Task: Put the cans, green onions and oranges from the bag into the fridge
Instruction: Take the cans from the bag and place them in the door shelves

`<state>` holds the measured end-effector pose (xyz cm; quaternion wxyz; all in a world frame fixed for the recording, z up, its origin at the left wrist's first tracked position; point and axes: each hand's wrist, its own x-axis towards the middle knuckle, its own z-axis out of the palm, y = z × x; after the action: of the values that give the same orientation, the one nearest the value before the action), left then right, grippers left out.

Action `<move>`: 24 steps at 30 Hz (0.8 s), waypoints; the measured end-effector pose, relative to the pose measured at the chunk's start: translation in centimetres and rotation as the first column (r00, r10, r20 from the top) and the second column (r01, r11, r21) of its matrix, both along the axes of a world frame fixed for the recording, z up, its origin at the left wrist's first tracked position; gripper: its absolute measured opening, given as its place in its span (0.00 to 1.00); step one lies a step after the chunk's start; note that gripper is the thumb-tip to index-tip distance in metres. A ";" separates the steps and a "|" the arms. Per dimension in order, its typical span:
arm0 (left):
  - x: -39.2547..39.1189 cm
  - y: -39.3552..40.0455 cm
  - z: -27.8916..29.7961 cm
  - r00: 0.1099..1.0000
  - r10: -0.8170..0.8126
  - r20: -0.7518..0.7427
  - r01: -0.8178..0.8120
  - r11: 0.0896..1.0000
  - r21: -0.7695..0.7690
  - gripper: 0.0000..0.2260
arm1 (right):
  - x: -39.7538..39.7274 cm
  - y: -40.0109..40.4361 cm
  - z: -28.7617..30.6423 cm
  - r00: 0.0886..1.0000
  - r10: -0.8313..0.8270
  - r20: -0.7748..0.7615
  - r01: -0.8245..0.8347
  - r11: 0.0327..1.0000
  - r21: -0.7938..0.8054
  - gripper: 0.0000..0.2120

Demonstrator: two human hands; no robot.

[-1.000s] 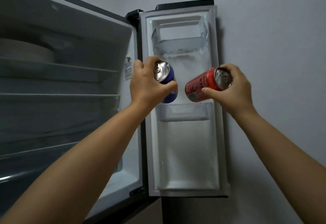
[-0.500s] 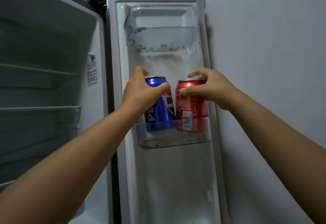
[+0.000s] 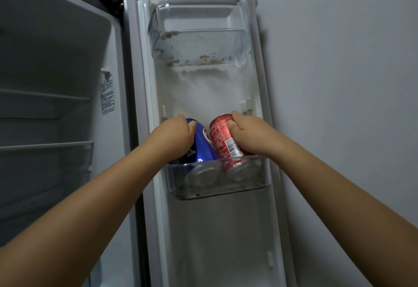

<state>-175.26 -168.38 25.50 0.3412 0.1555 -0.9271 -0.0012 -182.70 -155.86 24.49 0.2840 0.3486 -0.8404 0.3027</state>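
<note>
the left hand point(image 3: 175, 136) grips a blue can point(image 3: 201, 145) near its top, fingers and thumb curled round it; the right hand point(image 3: 245, 134) grips a red can point(image 3: 222, 138) the same way. both cans stand side by side, touching, tilted, their bases in the clear door shelf point(image 3: 260, 183) of the open fridge door point(image 3: 203, 87). the blue can shows a red-white-blue round logo, its lettering too hidden to read. the red can carries small white print and a barcode, unreadable. a sticker point(image 3: 106, 93) of fine print sits on the fridge's inner wall. a higher door bin point(image 3: 199, 44) holds crumbly residue.
</note>
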 end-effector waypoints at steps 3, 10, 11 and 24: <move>0.3 -0.2 -0.4 0.997 0.076 0.003 -0.076 0.995 -0.058 0.16 | 0.2 0.4 -0.4 0.997 -0.020 -0.071 0.021 1.000 0.023 0.18; 2.2 0.0 -1.1 0.999 0.029 -0.033 -0.032 0.994 -0.104 0.14 | 1.4 1.1 -0.9 0.984 0.007 -0.177 0.010 0.995 0.096 0.18; 2.6 0.2 -1.3 0.999 0.034 -0.031 -0.038 0.992 -0.118 0.14 | 1.6 1.4 -1.1 0.983 0.017 -0.184 0.002 0.995 0.103 0.17; 12.1 9.1 -7.6 0.887 0.454 0.081 -0.431 0.878 -0.208 0.17 | 6.5 7.0 -6.8 0.886 0.359 -0.293 -0.324 0.932 0.161 0.18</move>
<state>-163.17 -159.27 17.87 0.2854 0.3309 -0.8828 0.1725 -176.20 -148.82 17.70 0.3385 0.5501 -0.7240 0.2421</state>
